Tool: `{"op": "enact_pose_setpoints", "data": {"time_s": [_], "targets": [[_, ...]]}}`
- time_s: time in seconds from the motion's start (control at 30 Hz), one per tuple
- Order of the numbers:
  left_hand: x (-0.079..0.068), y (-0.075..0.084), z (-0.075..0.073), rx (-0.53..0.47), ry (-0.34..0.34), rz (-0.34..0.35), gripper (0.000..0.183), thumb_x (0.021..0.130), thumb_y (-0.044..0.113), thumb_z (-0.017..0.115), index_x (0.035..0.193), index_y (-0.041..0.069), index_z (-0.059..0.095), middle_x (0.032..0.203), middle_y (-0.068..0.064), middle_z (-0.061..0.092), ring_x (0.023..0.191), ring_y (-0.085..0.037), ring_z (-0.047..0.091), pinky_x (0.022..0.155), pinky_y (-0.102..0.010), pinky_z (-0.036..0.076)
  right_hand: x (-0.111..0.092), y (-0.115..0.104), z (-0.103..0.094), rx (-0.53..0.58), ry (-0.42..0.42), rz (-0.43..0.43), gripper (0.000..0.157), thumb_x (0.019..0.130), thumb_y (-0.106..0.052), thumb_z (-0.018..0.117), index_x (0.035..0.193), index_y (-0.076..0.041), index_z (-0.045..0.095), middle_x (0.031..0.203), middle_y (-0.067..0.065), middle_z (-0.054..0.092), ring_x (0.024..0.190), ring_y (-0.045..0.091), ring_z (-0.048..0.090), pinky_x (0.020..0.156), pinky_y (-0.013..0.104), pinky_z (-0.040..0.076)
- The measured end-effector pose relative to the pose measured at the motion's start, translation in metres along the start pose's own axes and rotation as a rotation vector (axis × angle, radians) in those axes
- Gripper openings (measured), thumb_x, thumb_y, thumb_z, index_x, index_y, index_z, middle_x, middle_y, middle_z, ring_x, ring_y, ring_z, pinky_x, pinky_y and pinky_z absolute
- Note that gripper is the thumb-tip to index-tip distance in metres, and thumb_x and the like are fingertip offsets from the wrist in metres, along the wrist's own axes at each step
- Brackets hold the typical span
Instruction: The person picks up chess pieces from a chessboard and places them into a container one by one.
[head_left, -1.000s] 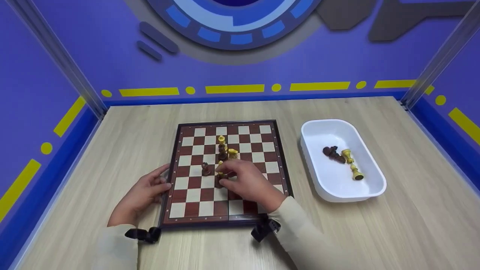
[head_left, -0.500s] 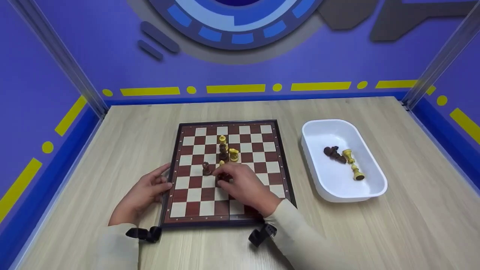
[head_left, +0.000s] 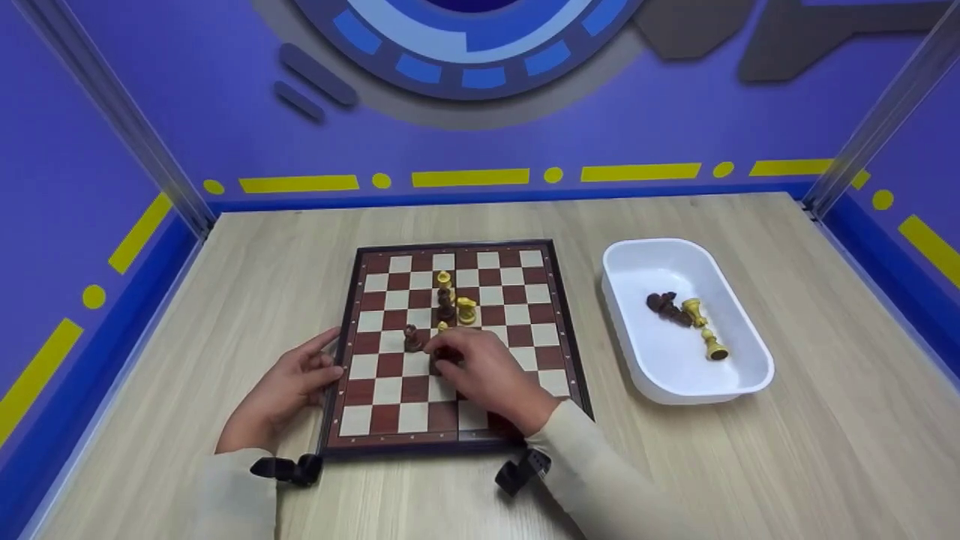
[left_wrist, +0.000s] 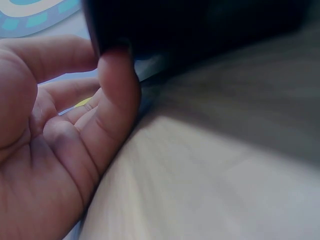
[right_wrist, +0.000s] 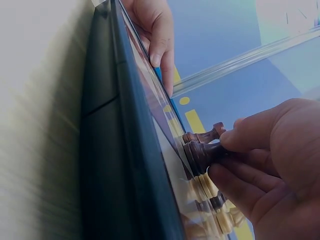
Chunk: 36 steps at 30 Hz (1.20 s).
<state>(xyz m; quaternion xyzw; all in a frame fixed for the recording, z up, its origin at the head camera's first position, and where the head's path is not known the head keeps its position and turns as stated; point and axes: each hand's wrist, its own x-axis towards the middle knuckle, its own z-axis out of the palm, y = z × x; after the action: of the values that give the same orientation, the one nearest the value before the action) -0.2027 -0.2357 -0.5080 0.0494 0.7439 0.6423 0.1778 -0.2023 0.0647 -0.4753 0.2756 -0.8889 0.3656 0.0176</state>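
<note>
Near the middle of the chessboard (head_left: 417, 388), my right hand (head_left: 487, 371) pinches a dark brown chess piece (right_wrist: 199, 156) by its top. Its base meets the board in the right wrist view, and the fingers hide its head. My left hand (head_left: 281, 386) touches the board's left edge with thumb and fingertips. Another dark chess piece (head_left: 412, 339) stands just left of the right fingertips. Beyond them are a yellow knight (head_left: 466, 311), a dark piece (head_left: 446, 306) and a yellow piece (head_left: 444, 279). One more yellow piece (head_left: 442, 327) is mostly hidden behind the right hand.
Right of the board stands a white plastic tub (head_left: 739, 386). Dark chess pieces (head_left: 669, 309) and two yellow ones (head_left: 715, 347) lie on their sides in it. The wooden table (head_left: 270, 240) meets purple-blue panels (head_left: 465, 142) at the back and sides.
My right hand has shifted slightly toward me, with its fingertips still at the dark chess piece. The left hand stays at the board's edge.
</note>
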Motion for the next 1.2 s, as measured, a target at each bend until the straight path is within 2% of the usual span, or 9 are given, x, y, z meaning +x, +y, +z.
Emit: {"op": "enact_pose_setpoints", "data": {"time_s": [0.27, 0.57, 0.87, 1.07, 1.2], "targets": [[-0.002, 0.000, 0.000, 0.007, 0.008, -0.002, 0.073, 0.094, 0.005, 0.058, 0.155, 0.009, 0.019, 0.090, 0.000, 0.057, 0.068, -0.008, 0.063, 0.056, -0.029, 0.056, 0.000, 0.003, 0.000, 0.092, 0.009, 0.009, 0.020, 0.089, -0.008, 0.064, 0.106, -0.014, 0.071, 0.108, -0.002, 0.070, 0.105, 0.013, 0.063, 0.093, 0.031, 0.051], [-0.001, -0.002, 0.000, -0.011, 0.011, -0.008, 0.072, 0.095, 0.005, 0.057, 0.156, 0.009, 0.018, 0.092, 0.000, 0.055, 0.068, -0.008, 0.062, 0.054, -0.028, 0.055, 0.001, 0.004, -0.002, 0.169, 0.014, 0.054, 0.019, 0.088, -0.010, 0.066, 0.104, -0.017, 0.072, 0.104, -0.006, 0.070, 0.100, 0.009, 0.063, 0.089, 0.028, 0.052], [-0.001, -0.002, 0.000, -0.032, 0.004, 0.003, 0.072, 0.095, 0.004, 0.057, 0.155, 0.008, 0.018, 0.091, 0.000, 0.054, 0.069, -0.008, 0.063, 0.055, -0.028, 0.056, 0.001, 0.002, -0.013, 0.133, 0.042, 0.031, 0.020, 0.087, -0.012, 0.068, 0.107, -0.017, 0.072, 0.109, -0.002, 0.071, 0.103, 0.013, 0.064, 0.092, 0.031, 0.052], [0.000, -0.002, 0.000, -0.029, 0.008, 0.002, 0.073, 0.094, 0.005, 0.059, 0.155, 0.009, 0.019, 0.090, 0.001, 0.054, 0.067, -0.007, 0.061, 0.054, -0.027, 0.055, 0.001, 0.002, -0.022, 0.120, 0.045, 0.052, 0.021, 0.087, -0.012, 0.069, 0.107, -0.018, 0.073, 0.110, -0.004, 0.069, 0.106, 0.014, 0.063, 0.095, 0.032, 0.050], [0.000, -0.001, 0.000, -0.028, 0.013, -0.002, 0.073, 0.094, 0.004, 0.058, 0.155, 0.009, 0.020, 0.090, 0.001, 0.054, 0.068, -0.008, 0.062, 0.053, -0.027, 0.055, 0.001, 0.003, -0.029, 0.136, 0.045, 0.057, 0.019, 0.088, -0.011, 0.068, 0.106, -0.016, 0.073, 0.107, -0.004, 0.068, 0.101, 0.012, 0.063, 0.089, 0.030, 0.052]]}}
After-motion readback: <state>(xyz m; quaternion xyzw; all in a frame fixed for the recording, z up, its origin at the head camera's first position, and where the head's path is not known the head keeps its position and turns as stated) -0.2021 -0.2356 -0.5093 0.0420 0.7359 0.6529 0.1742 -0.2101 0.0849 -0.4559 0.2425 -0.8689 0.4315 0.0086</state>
